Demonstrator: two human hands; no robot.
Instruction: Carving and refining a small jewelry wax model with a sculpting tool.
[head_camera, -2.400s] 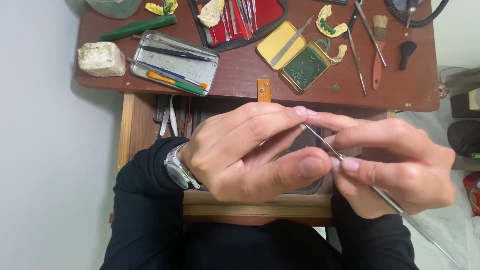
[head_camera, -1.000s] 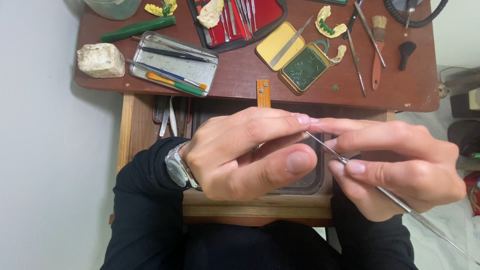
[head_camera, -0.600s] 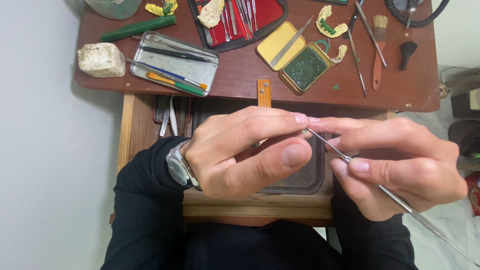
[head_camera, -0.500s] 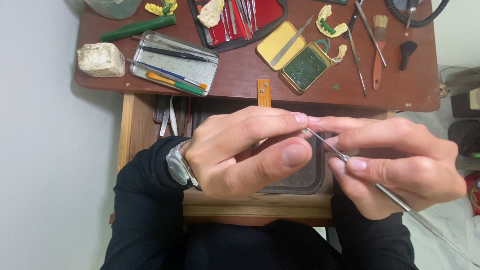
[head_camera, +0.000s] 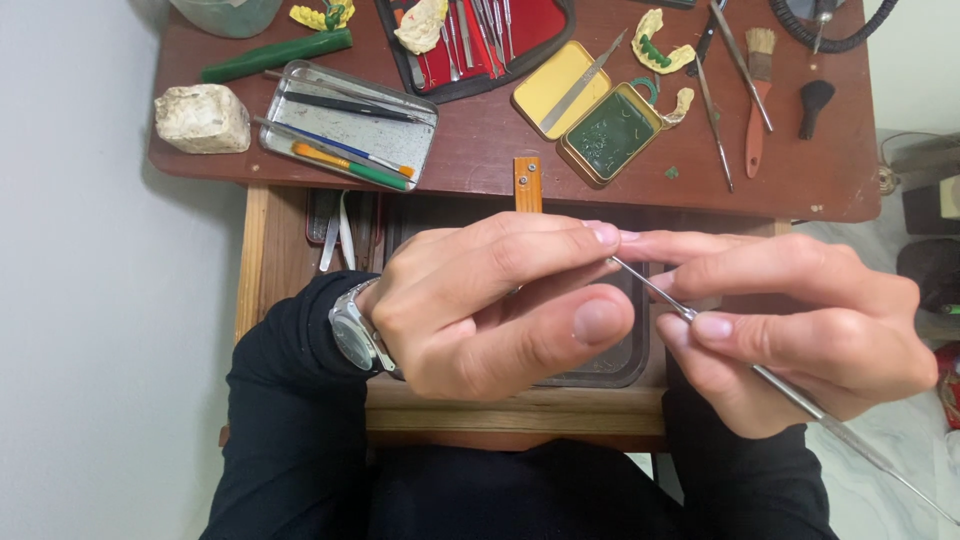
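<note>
Seen from above, two bare hands met in front of a dark-sleeved torso, over an open wooden drawer (head_camera: 300, 290). The left hand (head_camera: 490, 305), with a wristwatch (head_camera: 352, 332) at its cuff, was curled palm-inward, fingers closed together and thumb pointing right; whatever it pinched was hidden behind the fingers. The right hand (head_camera: 800, 320) faced it, fingertips nearly touching the left forefinger. Its thumb and fingers were clamped on a thin metal instrument (head_camera: 780, 385), held like a pen, with the tip slanting up-left into the left hand's grip and the handle trailing down-right past the palm.

Beyond the hands stood a dark red-brown table (head_camera: 500, 150). On it lay a metal tray (head_camera: 350, 135) of tools, a white plaster block (head_camera: 203, 117), an open yellow tin (head_camera: 590, 110) and a brush (head_camera: 758, 90).
</note>
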